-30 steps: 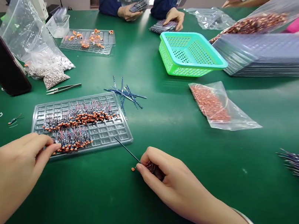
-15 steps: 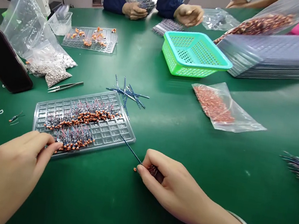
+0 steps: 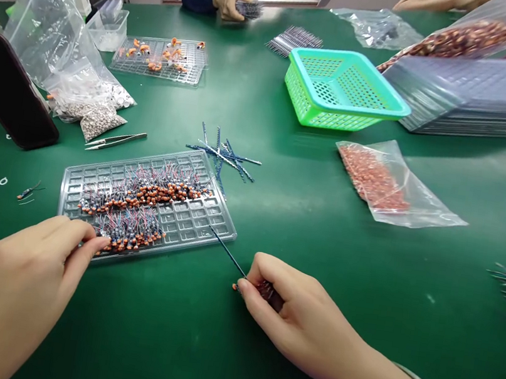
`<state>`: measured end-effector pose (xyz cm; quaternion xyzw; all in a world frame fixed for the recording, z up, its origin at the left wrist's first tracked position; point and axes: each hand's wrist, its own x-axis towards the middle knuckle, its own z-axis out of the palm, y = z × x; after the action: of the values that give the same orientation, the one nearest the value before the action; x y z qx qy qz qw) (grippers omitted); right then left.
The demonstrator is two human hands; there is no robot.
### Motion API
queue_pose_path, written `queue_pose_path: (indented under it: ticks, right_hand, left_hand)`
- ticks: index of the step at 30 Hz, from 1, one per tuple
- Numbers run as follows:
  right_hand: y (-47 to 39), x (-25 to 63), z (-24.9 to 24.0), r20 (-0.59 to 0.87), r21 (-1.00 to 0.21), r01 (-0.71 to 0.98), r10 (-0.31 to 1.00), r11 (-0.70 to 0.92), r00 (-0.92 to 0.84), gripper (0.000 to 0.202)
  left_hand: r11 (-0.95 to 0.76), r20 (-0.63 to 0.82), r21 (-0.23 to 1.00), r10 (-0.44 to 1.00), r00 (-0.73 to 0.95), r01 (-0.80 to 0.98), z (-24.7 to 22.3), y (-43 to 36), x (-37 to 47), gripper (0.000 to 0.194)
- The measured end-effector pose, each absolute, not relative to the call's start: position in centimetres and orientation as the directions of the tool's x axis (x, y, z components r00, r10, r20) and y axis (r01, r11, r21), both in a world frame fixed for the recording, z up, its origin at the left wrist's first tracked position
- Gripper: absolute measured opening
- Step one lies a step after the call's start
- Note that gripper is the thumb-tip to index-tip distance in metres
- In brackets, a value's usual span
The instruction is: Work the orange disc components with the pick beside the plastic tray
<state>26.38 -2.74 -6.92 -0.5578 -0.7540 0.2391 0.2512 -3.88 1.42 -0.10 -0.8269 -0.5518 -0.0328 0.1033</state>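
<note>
A clear gridded tray [image 3: 190,224] lies left of the middle, bearing rows of small orange-tipped parts [image 3: 132,232] with thin wires. Over its near left edge, my left hand [image 3: 26,270] is pinched at one of these parts; what lies between the fingertips is too small to name. My right hand [image 3: 296,310], to the right of the tray, is closed on a thin dark wire strip [image 3: 229,252] that points up and left to the tray's right edge. A small orange tip [image 3: 235,287] shows by the right fingertips, and reddish-brown pieces show inside that hand.
Dark strips [image 3: 224,155] and tweezers [image 3: 115,140] lie behind the tray. A phone [image 3: 8,93] and bags of small parts [image 3: 99,100] stand left. A green basket [image 3: 343,95], copper-coloured bag [image 3: 377,183] and stacked trays [image 3: 480,100] are right. Another person's hand [image 3: 231,2] holds strips across the table.
The view has shifted slightly, moving the table items a little to the right. My hands keep their grips. The other person's second hand has left the view.
</note>
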Motion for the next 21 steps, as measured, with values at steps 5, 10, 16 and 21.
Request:
queue_pose_path:
  ticks: [5, 10, 16, 21]
  right_hand:
    - [-2.8, 26.3, -7.0, 0.147, -0.597, 0.738, 0.947, 0.317, -0.287, 0.025]
    - [-2.9, 25.9, -7.0, 0.191, -0.512, 0.762, 0.917, 0.397, -0.35, 0.026]
    - [-2.9, 25.2, -6.6, 0.169, -0.449, 0.78, 0.898, 0.437, -0.406, 0.029]
    - [-2.7, 24.9, -7.2, 0.161, -0.461, 0.778, 0.903, 0.426, -0.399, 0.028]
  left_hand:
    - [-0.368, 0.177, -0.133, 0.905, 0.387, 0.92, 0.0, 1.5, -3.8, 0.032]
    - [-0.378, 0.188, -0.133, 0.898, 0.398, 0.916, -0.1, 1.3, -3.7, 0.031]
    - [-0.465, 0.263, -0.085, 0.842, 0.47, 0.881, 0.0, 0.9, -2.9, 0.028]
    - [-0.608, 0.285, 0.162, 0.783, 0.553, 0.778, -1.2, 0.2, -0.6, 0.02]
